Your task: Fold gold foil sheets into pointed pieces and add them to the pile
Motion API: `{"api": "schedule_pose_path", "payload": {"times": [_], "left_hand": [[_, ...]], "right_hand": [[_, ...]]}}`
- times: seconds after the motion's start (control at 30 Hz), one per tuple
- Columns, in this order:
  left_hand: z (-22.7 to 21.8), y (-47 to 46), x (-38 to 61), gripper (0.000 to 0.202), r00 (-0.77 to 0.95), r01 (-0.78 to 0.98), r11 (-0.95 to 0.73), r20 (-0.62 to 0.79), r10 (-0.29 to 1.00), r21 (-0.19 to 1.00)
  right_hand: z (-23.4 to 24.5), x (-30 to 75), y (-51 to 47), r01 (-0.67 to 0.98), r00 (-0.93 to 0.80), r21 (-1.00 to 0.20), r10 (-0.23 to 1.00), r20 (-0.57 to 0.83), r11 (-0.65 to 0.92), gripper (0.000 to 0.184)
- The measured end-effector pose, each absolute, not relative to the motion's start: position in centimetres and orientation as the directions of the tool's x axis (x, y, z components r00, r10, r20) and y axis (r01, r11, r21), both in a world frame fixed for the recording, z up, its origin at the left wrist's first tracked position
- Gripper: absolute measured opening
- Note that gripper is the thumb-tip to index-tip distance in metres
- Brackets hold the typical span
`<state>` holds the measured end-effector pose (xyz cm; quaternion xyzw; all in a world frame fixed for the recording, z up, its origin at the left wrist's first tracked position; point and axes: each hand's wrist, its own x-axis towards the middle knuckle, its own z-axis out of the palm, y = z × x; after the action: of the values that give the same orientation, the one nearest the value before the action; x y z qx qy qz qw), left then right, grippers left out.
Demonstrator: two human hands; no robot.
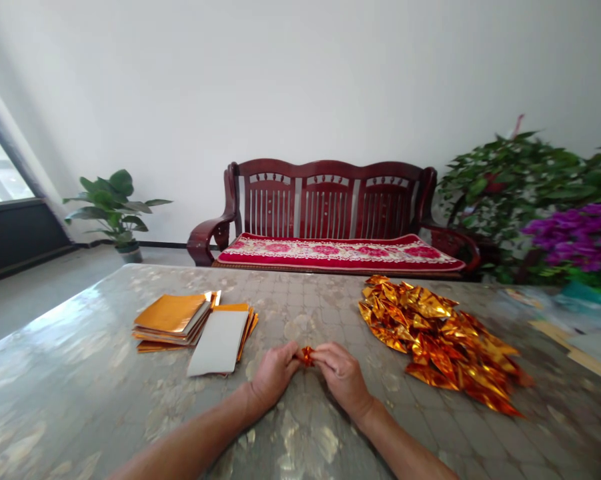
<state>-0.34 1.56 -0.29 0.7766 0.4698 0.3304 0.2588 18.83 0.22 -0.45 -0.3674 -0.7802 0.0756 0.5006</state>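
Both hands meet at table centre, left hand (273,375) and right hand (341,375) each pinching closed on one small gold foil piece (307,355) between them. Folded foil heap (437,337) lies at two o'clock, flat foil sheets (195,323) at ten.

Both bare forearms enter from the bottom edge and converge toward the middle; left hand (271,375) and right hand (344,377) lie palms down, wrists low, knuckles up; their fingertips meet, thumbs and forefingers pinched closed.
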Motion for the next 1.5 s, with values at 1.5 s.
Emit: {"api": "schedule_pose_path", "payload": {"times": [1.5], "left_hand": [[-0.6, 2.2, -0.5, 0.02, 0.35, 0.495, -0.541, 0.414, 0.84, 0.68]], "right_hand": [[-0.2, 18.3, 0.3, 0.481, -0.158, -0.632, 0.77, 0.619, 0.607, 0.024]]}}
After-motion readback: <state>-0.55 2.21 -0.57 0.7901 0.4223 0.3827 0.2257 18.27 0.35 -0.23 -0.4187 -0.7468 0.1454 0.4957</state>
